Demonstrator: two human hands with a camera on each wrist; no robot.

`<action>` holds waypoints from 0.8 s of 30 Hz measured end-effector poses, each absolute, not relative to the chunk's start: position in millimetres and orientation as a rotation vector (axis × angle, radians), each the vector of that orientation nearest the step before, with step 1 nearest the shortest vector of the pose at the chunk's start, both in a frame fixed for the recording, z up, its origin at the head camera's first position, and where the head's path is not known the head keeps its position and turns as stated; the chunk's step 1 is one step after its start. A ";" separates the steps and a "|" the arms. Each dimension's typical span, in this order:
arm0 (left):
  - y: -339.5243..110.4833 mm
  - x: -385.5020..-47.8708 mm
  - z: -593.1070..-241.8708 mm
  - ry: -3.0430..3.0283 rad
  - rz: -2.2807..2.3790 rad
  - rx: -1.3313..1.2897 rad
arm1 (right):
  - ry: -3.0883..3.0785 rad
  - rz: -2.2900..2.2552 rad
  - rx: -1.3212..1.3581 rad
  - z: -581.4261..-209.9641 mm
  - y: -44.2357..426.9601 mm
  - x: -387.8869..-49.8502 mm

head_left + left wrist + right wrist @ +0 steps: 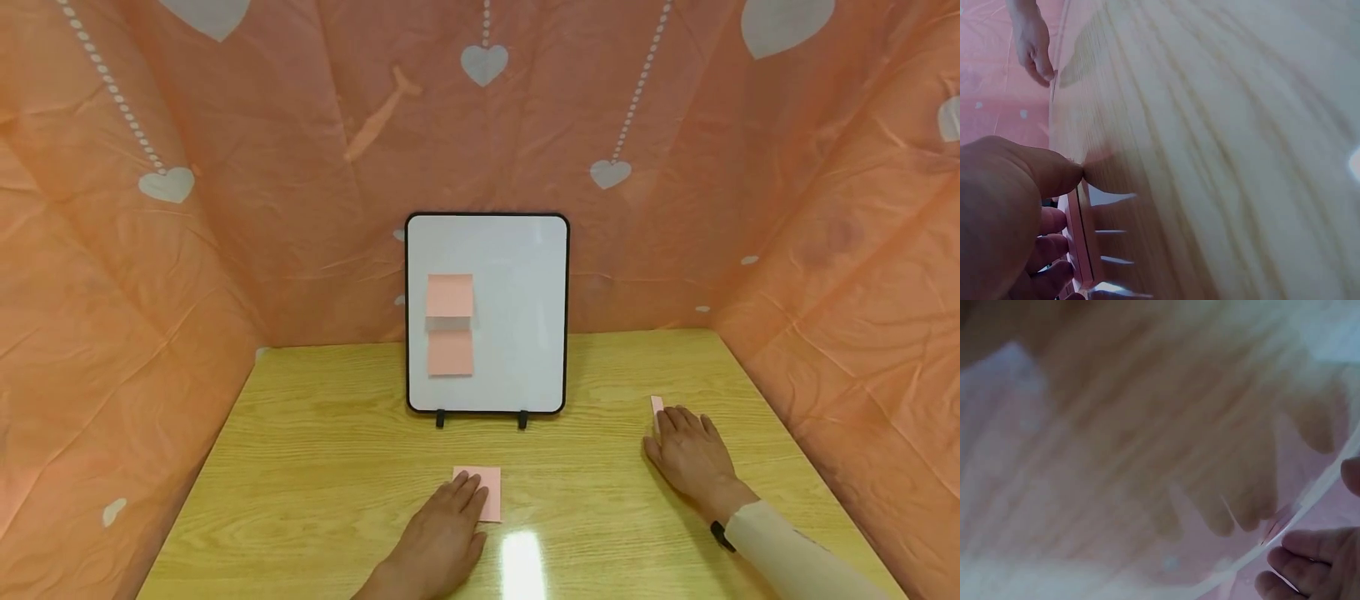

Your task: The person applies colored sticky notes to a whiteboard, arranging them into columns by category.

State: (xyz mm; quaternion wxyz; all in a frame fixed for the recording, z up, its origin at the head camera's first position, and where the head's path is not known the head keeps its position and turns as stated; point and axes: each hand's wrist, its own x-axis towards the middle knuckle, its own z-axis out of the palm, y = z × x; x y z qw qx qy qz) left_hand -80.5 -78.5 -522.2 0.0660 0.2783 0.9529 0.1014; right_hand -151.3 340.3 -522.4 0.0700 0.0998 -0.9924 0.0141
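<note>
Starting at the left, orange cloth [300, 250] rises around the wooden table [315, 467], with three dotted strings [112, 87] printed across it, each ending in a pale heart.

Here's the left hand [435, 537], coming in from the near edge, palm down, slanting forward and to the right. Its fingers lie extended and side by side on one pink paper square [491, 489], which sits flat on the table in front of the board; the thumb points out near the square's closest edge. Nothing clenched here: that hand is laid on the paper.

Farther back, two pink notes [450, 297], one above the other, cling to the left half of one white board [521, 312]; the upper one's bottom edge lifts away. The board has a black rim and stands on two black feet [440, 419].

Over to the right, one narrow pink strip [657, 403] lies on the table, its far end poking out beside the right hand [690, 454]. That arm slants in from the near right corner, pale sleeve [795, 550] pulled up behind one dark wristband [722, 536]. Palm down, fingers loosely stretched, thumb apart; whether any fingertip presses the strip, I can't tell.
</note>
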 end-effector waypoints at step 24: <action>-142.4 -76.4 -524.9 2.973 0.572 0.625 | -2.901 -0.018 0.661 -528.9 250.3 -117.3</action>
